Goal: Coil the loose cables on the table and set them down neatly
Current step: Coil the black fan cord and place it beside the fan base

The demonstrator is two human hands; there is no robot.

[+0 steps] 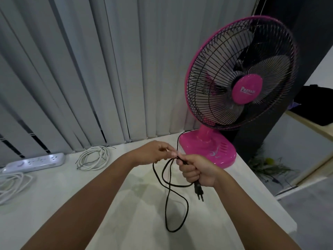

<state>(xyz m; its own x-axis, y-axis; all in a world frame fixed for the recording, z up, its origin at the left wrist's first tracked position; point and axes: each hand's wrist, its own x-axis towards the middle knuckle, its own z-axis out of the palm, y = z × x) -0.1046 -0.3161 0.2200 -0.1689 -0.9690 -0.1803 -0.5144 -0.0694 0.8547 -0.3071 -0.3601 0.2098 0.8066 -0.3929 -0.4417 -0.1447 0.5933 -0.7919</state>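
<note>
Right hand [199,173]: fist gripping black fan cord [168,199] just above plug [198,190]; prongs point down-right
Left hand [156,152]: fingertips pinching cord
Cord: loops hang lengthwise toward white table [90,195]; far end runs to pink fan [234,91]

You can read one word only: "PREVAIL", in pale lettering on the pink hub cap [247,89] at the middle of the pink desk fan [239,74]. The pale marks on the fan's base [214,153] are too small for you to read.

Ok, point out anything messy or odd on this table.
The black cable hangs from the left hand and right hand in uneven, crossing loops. At the left edge, a white cable sprawls loose beside the power strip.
</note>
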